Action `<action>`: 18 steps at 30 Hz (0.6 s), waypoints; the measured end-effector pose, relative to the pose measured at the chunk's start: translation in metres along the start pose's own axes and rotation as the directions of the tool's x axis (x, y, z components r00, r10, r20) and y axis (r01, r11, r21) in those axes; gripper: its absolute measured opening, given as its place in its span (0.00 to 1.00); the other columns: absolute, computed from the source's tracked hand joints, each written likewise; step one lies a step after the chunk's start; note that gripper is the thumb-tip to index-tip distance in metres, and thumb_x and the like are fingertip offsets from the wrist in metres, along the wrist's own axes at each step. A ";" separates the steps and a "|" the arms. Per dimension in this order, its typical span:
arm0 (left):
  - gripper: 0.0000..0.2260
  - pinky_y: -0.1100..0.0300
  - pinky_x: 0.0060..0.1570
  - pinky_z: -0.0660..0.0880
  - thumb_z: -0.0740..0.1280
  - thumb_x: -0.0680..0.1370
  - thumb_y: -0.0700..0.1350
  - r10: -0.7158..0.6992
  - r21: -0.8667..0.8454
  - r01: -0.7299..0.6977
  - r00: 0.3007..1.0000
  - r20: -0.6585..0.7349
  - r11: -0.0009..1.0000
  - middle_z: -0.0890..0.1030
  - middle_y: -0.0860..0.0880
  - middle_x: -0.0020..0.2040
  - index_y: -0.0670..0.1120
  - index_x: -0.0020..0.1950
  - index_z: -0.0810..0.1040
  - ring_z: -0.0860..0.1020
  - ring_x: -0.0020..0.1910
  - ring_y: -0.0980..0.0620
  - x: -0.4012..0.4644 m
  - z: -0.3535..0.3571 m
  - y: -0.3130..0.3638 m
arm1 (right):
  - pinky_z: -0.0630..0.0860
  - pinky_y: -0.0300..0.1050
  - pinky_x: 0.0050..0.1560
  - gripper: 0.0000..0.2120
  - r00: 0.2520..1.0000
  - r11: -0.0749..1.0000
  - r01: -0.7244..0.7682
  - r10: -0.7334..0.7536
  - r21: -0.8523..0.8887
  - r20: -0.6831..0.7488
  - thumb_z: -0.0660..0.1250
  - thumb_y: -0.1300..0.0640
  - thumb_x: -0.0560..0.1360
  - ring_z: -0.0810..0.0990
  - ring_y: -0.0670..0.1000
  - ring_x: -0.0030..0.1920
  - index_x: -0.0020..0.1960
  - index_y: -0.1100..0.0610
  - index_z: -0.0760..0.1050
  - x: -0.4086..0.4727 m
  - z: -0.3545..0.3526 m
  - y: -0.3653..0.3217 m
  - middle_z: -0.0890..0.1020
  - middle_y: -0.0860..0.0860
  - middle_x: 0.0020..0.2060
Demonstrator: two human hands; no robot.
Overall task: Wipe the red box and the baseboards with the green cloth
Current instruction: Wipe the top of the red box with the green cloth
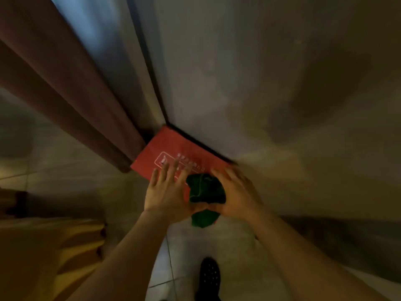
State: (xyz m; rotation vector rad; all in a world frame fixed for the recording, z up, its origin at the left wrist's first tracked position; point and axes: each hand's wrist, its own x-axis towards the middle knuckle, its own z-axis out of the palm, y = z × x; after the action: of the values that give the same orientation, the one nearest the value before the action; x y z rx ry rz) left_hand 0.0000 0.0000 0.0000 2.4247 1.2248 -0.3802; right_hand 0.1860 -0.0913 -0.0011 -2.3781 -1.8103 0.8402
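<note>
1. Head view: dim, blurred corner of a room, with a pale wall point(260, 83) filling the far and right side and a tiled floor point(227, 253) below.
2. Brown curtains point(65, 94) hang at the left, their lower end reaching down beside the red box.
3. Set in the corner against the wall is the red box point(173, 153), its flat face turned up toward the camera, with a white printed frame and white characters on it that are too blurred to read.
4. A dark strip point(201, 144) runs along the far edge of the box where it meets the wall; whether this is the baseboard cannot be told.
5. Both hands reach forward over the near part of the box.
6. The left hand point(167, 192) has its fingers spread wide and lies flat over the box face, gripping nothing that shows.
7. The right hand point(234, 192) has its fingers spread over the green cloth point(206, 190), which is bunched between the two hands; whether it grips or only presses the cloth is unclear.
8. Part of the cloth hangs below the hands at the near side.
9. A dark dotted shoe point(209, 276) stands on the floor near the bottom edge.
</note>
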 end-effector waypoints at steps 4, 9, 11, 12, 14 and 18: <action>0.57 0.39 0.79 0.46 0.54 0.60 0.84 0.046 0.022 -0.047 0.998 0.046 0.999 0.43 0.49 0.83 0.60 0.80 0.36 0.43 0.81 0.43 0.011 0.043 -0.001 | 0.63 0.60 0.73 0.55 0.997 0.996 0.069 -0.066 -0.064 0.046 0.79 0.39 0.62 0.55 0.59 0.78 0.79 0.45 0.51 0.007 0.037 0.011 0.55 0.52 0.79; 0.58 0.42 0.80 0.42 0.60 0.63 0.81 0.074 0.040 -0.077 0.994 0.079 0.996 0.46 0.49 0.84 0.56 0.80 0.34 0.44 0.82 0.44 0.015 0.077 0.007 | 0.62 0.57 0.75 0.54 0.993 0.994 0.105 -0.103 -0.040 0.052 0.79 0.47 0.67 0.51 0.56 0.79 0.80 0.47 0.47 0.007 0.063 0.017 0.55 0.51 0.80; 0.58 0.45 0.80 0.43 0.63 0.66 0.79 0.086 0.028 -0.087 0.996 0.039 0.996 0.50 0.49 0.83 0.54 0.81 0.35 0.47 0.82 0.45 0.016 0.085 0.011 | 0.65 0.54 0.74 0.51 0.994 0.993 0.108 -0.106 -0.047 0.041 0.77 0.50 0.69 0.54 0.55 0.78 0.80 0.48 0.46 0.008 0.070 0.018 0.58 0.51 0.79; 0.56 0.46 0.80 0.44 0.65 0.67 0.76 0.095 0.020 -0.095 0.995 0.023 0.995 0.52 0.49 0.83 0.53 0.81 0.36 0.50 0.81 0.45 0.016 0.088 0.013 | 0.67 0.52 0.72 0.50 0.994 0.993 0.109 -0.108 -0.043 0.033 0.76 0.51 0.70 0.56 0.55 0.77 0.80 0.49 0.48 0.008 0.073 0.018 0.60 0.51 0.78; 0.51 0.49 0.79 0.49 0.70 0.72 0.68 0.110 0.011 -0.109 0.994 -0.023 0.994 0.59 0.49 0.81 0.51 0.82 0.42 0.57 0.80 0.46 0.018 0.092 0.015 | 0.70 0.50 0.69 0.44 0.995 0.994 0.103 -0.103 -0.025 0.000 0.75 0.52 0.71 0.61 0.54 0.75 0.79 0.49 0.52 0.008 0.078 0.017 0.65 0.51 0.75; 0.30 0.52 0.71 0.65 0.69 0.77 0.53 0.092 -0.006 -0.093 0.991 -0.101 0.996 0.74 0.50 0.70 0.51 0.75 0.60 0.72 0.69 0.48 0.022 0.089 0.021 | 0.75 0.47 0.60 0.29 0.992 0.996 0.092 -0.089 0.024 -0.089 0.72 0.53 0.74 0.73 0.53 0.64 0.72 0.49 0.65 0.007 0.079 0.012 0.76 0.51 0.64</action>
State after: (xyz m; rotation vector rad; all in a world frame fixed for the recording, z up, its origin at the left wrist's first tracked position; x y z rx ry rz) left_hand 0.0244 -0.0369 -0.0828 2.5073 1.1470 -0.2264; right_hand 0.1635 -0.1113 -0.0751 -2.2594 -1.8445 0.7344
